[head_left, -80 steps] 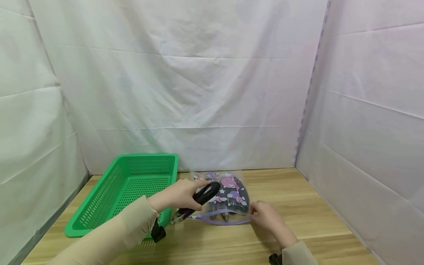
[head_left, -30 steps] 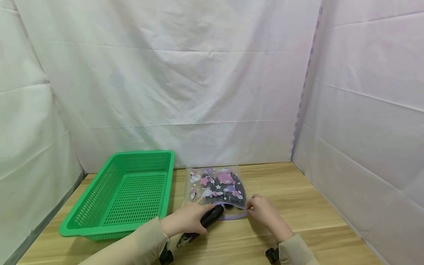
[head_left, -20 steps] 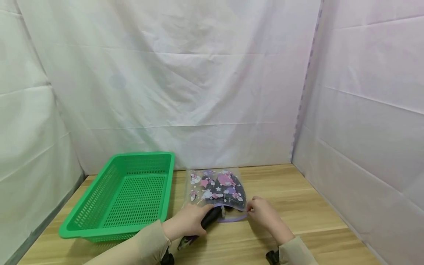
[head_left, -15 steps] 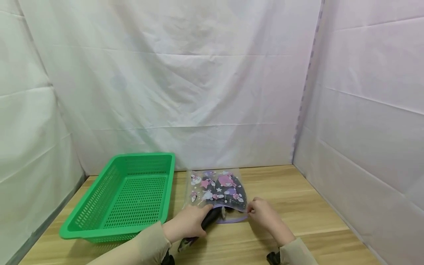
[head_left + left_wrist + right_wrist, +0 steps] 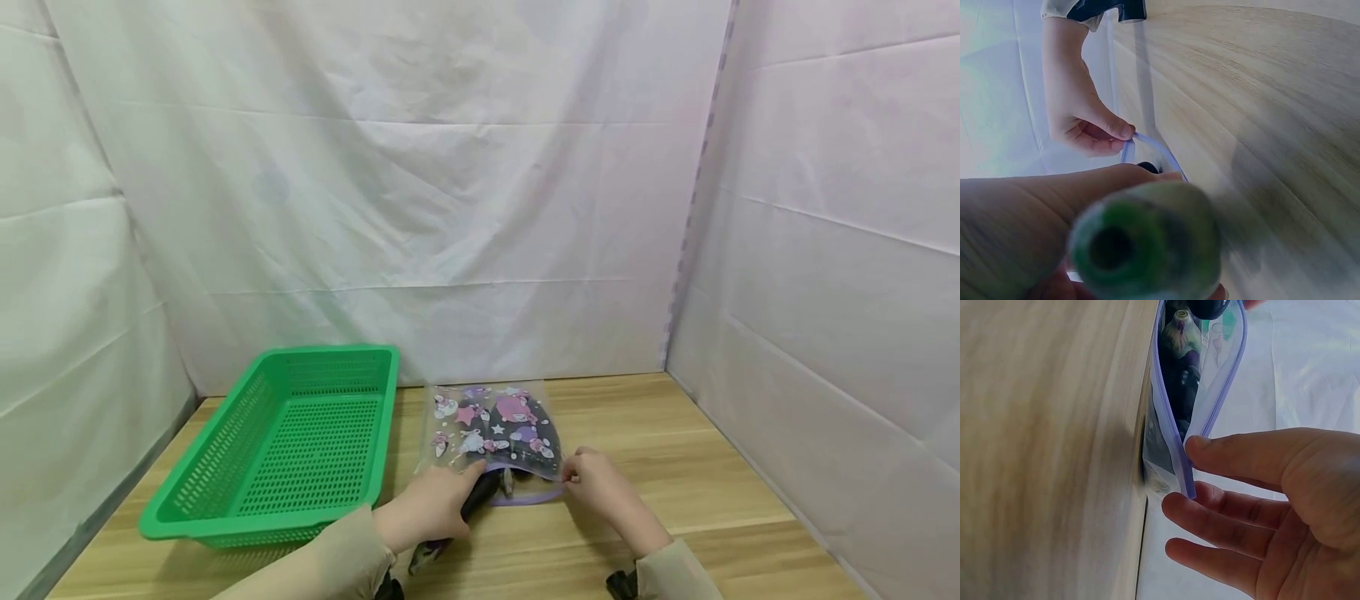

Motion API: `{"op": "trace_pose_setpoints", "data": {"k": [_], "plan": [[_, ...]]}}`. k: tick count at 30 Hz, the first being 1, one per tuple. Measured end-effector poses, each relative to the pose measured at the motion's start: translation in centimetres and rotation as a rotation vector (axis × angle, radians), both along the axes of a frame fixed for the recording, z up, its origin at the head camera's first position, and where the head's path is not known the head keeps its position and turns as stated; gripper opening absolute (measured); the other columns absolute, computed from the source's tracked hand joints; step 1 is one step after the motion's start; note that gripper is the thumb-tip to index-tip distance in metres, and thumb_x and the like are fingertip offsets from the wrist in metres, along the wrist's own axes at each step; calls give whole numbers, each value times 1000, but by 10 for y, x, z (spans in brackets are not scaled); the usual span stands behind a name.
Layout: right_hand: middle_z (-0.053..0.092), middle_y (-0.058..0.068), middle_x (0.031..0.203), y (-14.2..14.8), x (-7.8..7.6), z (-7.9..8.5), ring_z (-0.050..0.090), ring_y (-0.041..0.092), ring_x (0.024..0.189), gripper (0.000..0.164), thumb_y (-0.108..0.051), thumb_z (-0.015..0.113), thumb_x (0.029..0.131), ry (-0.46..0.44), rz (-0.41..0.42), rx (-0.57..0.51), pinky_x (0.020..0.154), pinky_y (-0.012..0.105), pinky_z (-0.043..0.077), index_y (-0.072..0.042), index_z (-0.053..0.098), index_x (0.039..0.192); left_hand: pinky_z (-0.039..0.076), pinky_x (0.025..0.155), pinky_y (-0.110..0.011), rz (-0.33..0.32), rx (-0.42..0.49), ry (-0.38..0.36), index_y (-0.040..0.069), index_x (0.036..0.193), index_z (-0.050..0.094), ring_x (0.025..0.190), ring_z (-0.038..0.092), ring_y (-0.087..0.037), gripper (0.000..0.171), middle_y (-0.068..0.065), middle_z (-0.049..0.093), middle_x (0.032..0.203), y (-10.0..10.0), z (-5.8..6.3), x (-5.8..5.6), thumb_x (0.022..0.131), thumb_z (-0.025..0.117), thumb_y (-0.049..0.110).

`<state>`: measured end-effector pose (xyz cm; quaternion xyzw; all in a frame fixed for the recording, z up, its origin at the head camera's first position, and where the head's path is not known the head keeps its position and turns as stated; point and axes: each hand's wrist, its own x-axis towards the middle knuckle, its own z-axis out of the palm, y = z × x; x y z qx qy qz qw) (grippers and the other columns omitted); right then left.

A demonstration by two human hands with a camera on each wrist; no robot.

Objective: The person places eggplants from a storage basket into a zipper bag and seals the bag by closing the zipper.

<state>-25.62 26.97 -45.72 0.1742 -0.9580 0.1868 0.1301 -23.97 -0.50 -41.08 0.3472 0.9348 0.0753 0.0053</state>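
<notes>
A clear zip bag [image 5: 465, 437] printed with pink and purple cartoon figures lies on the table, its purple-edged mouth facing me. My left hand [image 5: 427, 504] grips a dark eggplant [image 5: 480, 493], whose rounded end is at the mouth's left part. Close up in the left wrist view, the green stem end [image 5: 1113, 247] of this eggplant points at the camera. My right hand [image 5: 600, 492] pinches the bag's right corner by the zip strip [image 5: 1190, 478]. Through the gaping mouth in the right wrist view, another eggplant [image 5: 1182, 344] shows inside, stem outward; deeper contents are dark and partly hidden.
A green perforated plastic basket [image 5: 322, 454] stands left of the bag, close to my left forearm. White cloth [image 5: 450, 208] hangs behind the wooden table [image 5: 652, 425] and along both sides.
My left hand has brought the eggplant down from above the bag's left side to its mouth. The right hand keeps its pinch on the corner. Little has moved in the last half second.
</notes>
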Motion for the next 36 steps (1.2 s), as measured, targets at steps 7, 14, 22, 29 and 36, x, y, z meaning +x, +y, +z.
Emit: {"op": "trace_pose_setpoints", "data": {"k": [7, 14, 22, 29, 36], "plan": [[52, -5, 72, 1, 0, -2, 53, 11, 67, 17, 3, 73, 71, 5, -2, 5, 63, 29, 50, -13, 68, 69, 38, 47, -25, 24, 43, -61, 3, 147, 39, 48, 42, -10, 95, 5, 46, 53, 10, -3, -2, 65, 84, 17], [53, -3, 73, 1, -2, -1, 54, 13, 67, 17, 3, 74, 71, 2, -1, 9, 63, 29, 50, -13, 68, 69, 39, 46, -25, 64, 43, -64, 3, 148, 36, 47, 44, -11, 99, 3, 47, 54, 11, -5, -7, 63, 84, 20], [52, -5, 73, 1, -2, -3, 52, 10, 67, 18, 3, 73, 72, -29, -11, -13, 63, 29, 49, -14, 68, 69, 38, 43, -24, 74, 74, -57, -2, 148, 33, 45, 43, -10, 100, 4, 46, 54, 13, -7, -11, 63, 82, 15], [53, -5, 74, 1, -3, -3, 53, 10, 68, 18, 2, 72, 72, -30, -13, -15, 64, 30, 50, -15, 69, 70, 39, 46, -25, 49, 108, 1, -8, 145, 35, 49, 44, -10, 98, 3, 47, 54, 15, -8, -12, 61, 82, 13], [52, -4, 74, 1, -3, -1, 52, 11, 68, 17, 3, 72, 73, -39, -7, -24, 64, 31, 50, -14, 68, 70, 37, 44, -25, 74, 76, 32, -7, 146, 34, 47, 43, -10, 97, 4, 46, 52, 20, -14, -14, 64, 82, 16]]}}
